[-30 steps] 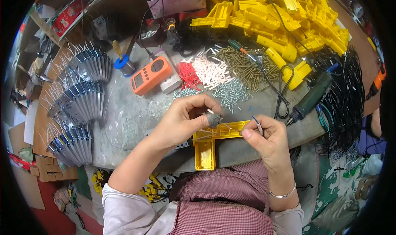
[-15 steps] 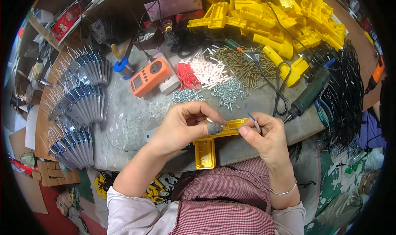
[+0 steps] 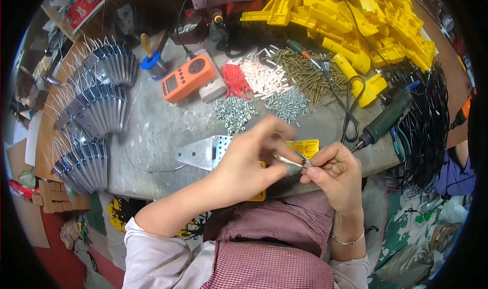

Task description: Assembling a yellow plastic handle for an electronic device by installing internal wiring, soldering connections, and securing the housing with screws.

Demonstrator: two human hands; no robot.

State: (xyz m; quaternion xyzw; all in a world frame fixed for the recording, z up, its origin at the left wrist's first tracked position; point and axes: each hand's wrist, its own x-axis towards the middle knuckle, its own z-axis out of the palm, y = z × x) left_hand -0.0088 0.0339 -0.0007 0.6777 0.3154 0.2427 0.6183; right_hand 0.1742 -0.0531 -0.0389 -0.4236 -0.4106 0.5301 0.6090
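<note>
My right hand (image 3: 335,172) is closed in a pinch on a thin wire (image 3: 300,156) with a blue length and a pale length. My left hand (image 3: 244,159) hovers just left of it, thumb apart from the fingers; those fingers are smeared by motion, so whether they hold anything does not show. Beneath both hands lies a yellow plastic housing (image 3: 307,148), mostly covered by them. Beside my left wrist a tapered silver metal plate (image 3: 198,153) with rows of small holes rests on the grey table (image 3: 147,159).
Nuts (image 3: 234,114), screws (image 3: 288,106), red pieces (image 3: 235,81) and white tubes (image 3: 264,78) lie in piles ahead. Behind are an orange meter (image 3: 188,79), a solder spool (image 3: 152,65) and yellow housings (image 3: 356,20). A green electric screwdriver (image 3: 389,116) and black cables (image 3: 427,111) lie right.
My left hand has come away from the wire end near the housing, its fingers lifting. My right hand keeps its pinch and sits slightly lower. More of the metal plate and nuts shows.
</note>
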